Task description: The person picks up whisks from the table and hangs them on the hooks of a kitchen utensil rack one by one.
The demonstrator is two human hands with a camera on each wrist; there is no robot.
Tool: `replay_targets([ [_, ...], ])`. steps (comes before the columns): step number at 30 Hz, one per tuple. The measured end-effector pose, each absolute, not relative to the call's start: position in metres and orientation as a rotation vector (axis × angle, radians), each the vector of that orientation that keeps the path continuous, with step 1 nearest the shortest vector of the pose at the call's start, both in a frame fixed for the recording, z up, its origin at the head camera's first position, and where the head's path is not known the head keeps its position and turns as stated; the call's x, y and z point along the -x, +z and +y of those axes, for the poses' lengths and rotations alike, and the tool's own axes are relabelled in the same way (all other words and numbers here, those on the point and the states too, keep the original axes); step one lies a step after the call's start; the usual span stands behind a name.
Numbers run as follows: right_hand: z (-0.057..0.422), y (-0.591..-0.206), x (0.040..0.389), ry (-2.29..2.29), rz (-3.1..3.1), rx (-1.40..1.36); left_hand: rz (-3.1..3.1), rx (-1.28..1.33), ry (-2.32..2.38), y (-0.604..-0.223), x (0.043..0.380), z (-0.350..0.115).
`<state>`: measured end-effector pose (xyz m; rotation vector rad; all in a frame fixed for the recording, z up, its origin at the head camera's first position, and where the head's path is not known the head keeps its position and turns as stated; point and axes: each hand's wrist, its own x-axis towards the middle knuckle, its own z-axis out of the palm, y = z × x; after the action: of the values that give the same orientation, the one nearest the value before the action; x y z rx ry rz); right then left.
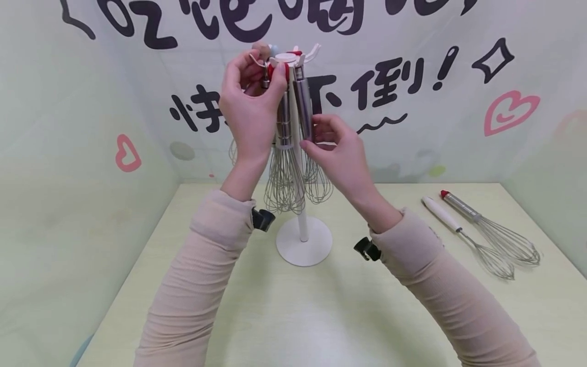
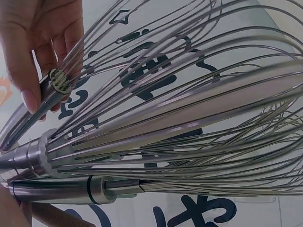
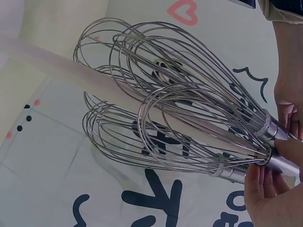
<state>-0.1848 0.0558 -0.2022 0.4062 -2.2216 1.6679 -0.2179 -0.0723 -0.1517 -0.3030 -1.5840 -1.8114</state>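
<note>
Several metal whisks hang around a white stand [image 1: 304, 251] with hooks at its top. My left hand [image 1: 249, 109] is at the hooks, its thumb and fingers gripping the red-ended top of a steel-handled whisk [image 1: 284, 120]. Lower and to the right, my right hand [image 1: 341, 153] pinches the lower handle of another whisk [image 1: 301, 99] between thumb and fingers. From the left wrist, that handle [image 2: 29, 113] appears tilted beside the other whisks. The right wrist view shows the right hand [image 3: 277, 203] at the handle's wire end. Its hook contact is hard to make out.
On the table's right lie a white-handled whisk [image 1: 442, 214] and a steel whisk with a red end [image 1: 463, 206]. Behind the stand hangs a printed backdrop [image 1: 390, 148] with black lettering. The pale table [image 1: 293, 316] extends toward me.
</note>
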Motion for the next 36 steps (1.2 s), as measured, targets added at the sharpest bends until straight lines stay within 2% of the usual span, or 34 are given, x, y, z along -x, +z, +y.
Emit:
replay_targets([
  [10, 0.056, -0.21, 0.183, 1.688, -2.23, -0.41, -1.495, 0.28, -1.909, -0.147, 0.198, -0.064],
  [27, 0.059, -0.218, 0.185, 1.677, -2.283, -0.45, -1.475, 0.225, -1.884, -0.151, 0.207, -0.068],
  [36, 0.079, -0.22, 0.183, 1.663, -2.235, -0.444, -1.504, 0.237, -1.852, -0.151, 0.213, -0.068],
])
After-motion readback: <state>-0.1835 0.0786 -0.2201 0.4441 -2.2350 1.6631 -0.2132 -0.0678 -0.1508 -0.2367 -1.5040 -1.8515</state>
